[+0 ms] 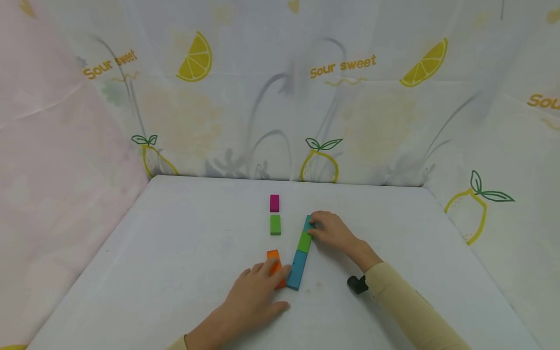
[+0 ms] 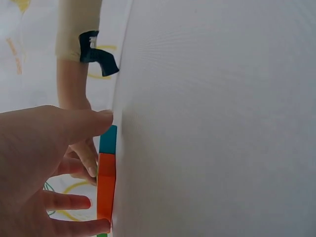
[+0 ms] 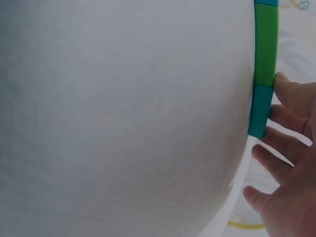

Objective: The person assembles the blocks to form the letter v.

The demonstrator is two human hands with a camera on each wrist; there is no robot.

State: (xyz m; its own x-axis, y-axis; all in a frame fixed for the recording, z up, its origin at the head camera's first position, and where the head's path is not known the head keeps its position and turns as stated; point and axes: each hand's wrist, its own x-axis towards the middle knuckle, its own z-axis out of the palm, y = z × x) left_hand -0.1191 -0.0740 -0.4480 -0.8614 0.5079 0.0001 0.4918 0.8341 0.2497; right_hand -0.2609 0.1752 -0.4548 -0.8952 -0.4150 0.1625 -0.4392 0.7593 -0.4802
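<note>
Just left of the near blue block (image 1: 297, 270) lies the orange block (image 2: 106, 195), slanting, under the outstretched, spread fingers of the left hand (image 1: 251, 299), whose thumb stands clear. Beyond that blue block, a green block (image 1: 304, 241) and a far blue block (image 1: 307, 224) continue the row end to end. Thumb and fingers of the right hand (image 1: 334, 233) touch the far one; whether they pinch it, I cannot tell. These blocks look light, stiff and smooth, likely to skid if nudged, so long sides offer the best hold. Farther left stand a separate green block (image 1: 275, 225) and, beyond it, a magenta block (image 1: 274, 203).
</note>
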